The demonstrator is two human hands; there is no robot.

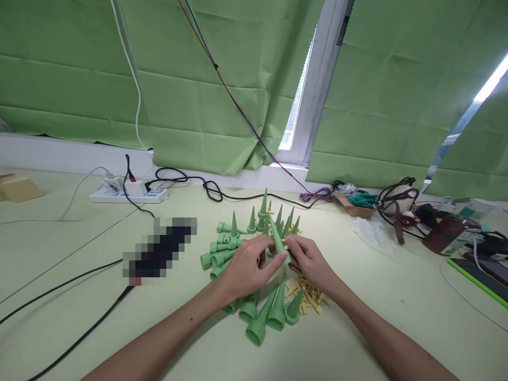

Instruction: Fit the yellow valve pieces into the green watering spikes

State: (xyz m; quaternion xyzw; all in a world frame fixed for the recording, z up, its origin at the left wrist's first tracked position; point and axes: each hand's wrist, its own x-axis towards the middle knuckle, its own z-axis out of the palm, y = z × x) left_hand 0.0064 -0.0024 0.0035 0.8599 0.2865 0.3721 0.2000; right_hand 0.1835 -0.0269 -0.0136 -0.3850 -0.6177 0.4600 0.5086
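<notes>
My left hand [254,262] is closed around a green plastic plant watering spike [278,238], held tilted with its tip up and away from me. Against the spike's side, my right hand [309,259] pinches a small yellow plastic piece [286,247], mostly hidden by the fingers. More green spikes lie on their sides to the left and in front, such as one spike [257,328] near my wrists. Beyond my hands several spikes [264,206] stand upright, some with yellow pieces on or around them. A pile of loose yellow pieces [311,296] lies under my right hand.
A white power strip [129,196] with plugs sits at the back left, and black cable [214,190] runs along the wall. A blurred-out dark object [161,251] lies left. Bags and clutter [400,206] and a green-edged device [476,280] are at the right.
</notes>
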